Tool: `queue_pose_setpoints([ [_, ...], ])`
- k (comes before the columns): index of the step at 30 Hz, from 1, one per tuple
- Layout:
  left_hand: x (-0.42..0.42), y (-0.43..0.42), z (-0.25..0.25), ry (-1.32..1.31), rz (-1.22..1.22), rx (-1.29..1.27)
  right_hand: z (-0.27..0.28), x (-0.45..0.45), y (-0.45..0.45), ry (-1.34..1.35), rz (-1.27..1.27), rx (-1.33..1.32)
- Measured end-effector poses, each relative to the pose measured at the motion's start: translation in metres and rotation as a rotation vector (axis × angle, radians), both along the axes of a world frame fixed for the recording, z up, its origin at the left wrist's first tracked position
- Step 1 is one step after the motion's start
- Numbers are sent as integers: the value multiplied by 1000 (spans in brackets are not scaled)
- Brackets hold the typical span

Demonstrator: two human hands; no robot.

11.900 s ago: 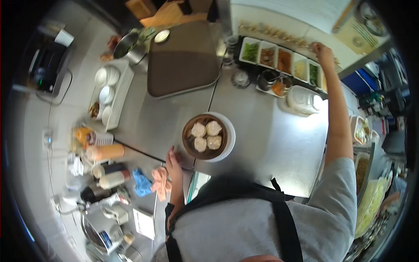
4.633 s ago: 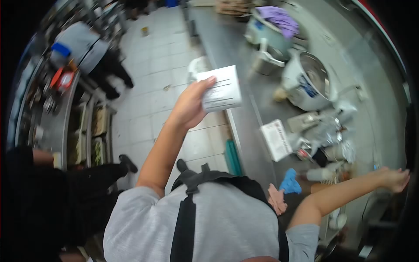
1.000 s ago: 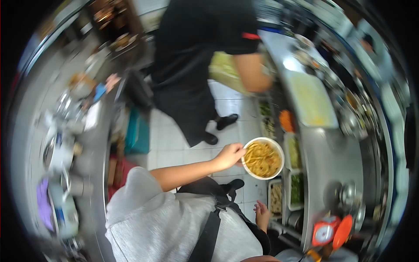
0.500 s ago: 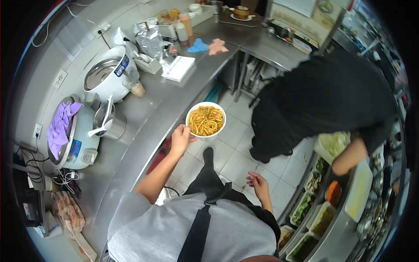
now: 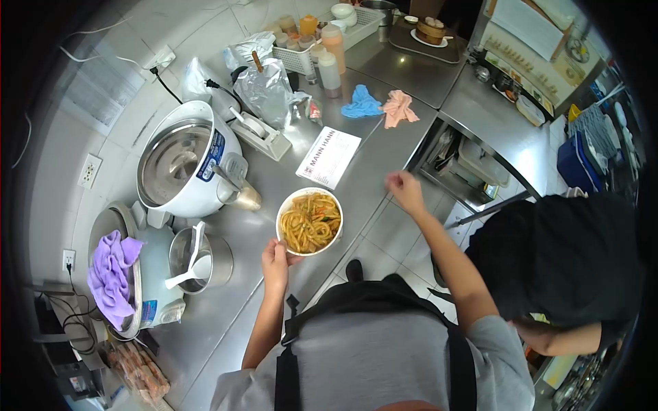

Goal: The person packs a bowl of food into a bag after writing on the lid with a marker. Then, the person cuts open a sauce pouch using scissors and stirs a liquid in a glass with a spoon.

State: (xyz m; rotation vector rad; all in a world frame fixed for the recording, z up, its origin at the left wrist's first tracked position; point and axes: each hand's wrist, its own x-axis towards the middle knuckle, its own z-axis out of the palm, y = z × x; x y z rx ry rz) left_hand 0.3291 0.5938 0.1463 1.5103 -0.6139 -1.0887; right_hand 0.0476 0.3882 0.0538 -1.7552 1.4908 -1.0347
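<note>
My left hand [image 5: 275, 266] grips the near left side of a round white bowl [image 5: 337, 237], its thumb at the rim. Sauced noodles [image 5: 310, 220] with small orange and green bits fill the bowl. It is above the front part of the steel counter [image 5: 274, 179], just in front of a white box lid or card printed MANN HANN [image 5: 329, 157]. My right hand [image 5: 406, 192] is raised past the counter's edge, to the right of the bowl and apart from it. Its fingers look bent but are smeared by motion, and I see nothing in them.
Left are a white cooker [image 5: 223, 140], a steel pot [image 5: 221, 264] with white ladles, and a purple cloth [image 5: 113, 274]. Blue [image 5: 362, 103] and peach cloths [image 5: 399, 108] lie farther back beside squeeze bottles [image 5: 330, 74]. A co-worker in black [image 5: 558, 264] bends close on my right.
My left hand has brought the noodle bowl from over the floor to over the counter. My right hand has risen and moved forward. My view has turned and come closer to the counter.
</note>
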Motion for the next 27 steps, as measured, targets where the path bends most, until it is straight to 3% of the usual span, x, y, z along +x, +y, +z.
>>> queue_pose_setpoints([
  [6, 4, -45, 23, -2, 5, 81, 6, 53, -151, 217, 118, -201],
  [9, -7, -89, 34, 5, -22, 72, -1, 77, -217, 398, 72, -598],
  [12, -26, -140, 40, -29, 24, 67, -26, 81, -264, 586, 233, -722],
  [15, -49, -198, 37, -13, 37, 14, -46, 75, -323, 597, 494, -278],
  [18, -85, -260, 35, 7, 80, -34, -40, 53, -357, -13, 274, 441],
  [20, -104, -296, 39, 7, 121, -47, -30, 17, -339, -629, 261, 691],
  [22, -122, -334, 41, 9, 140, -57, -41, -21, -317, -1070, 277, 821],
  [24, -143, -369, 43, 45, 168, -66, 2, -78, -304, -1296, 241, 944],
  [27, -174, -421, 30, 49, 115, -88, 12, -153, -314, -1372, 190, 1004],
])
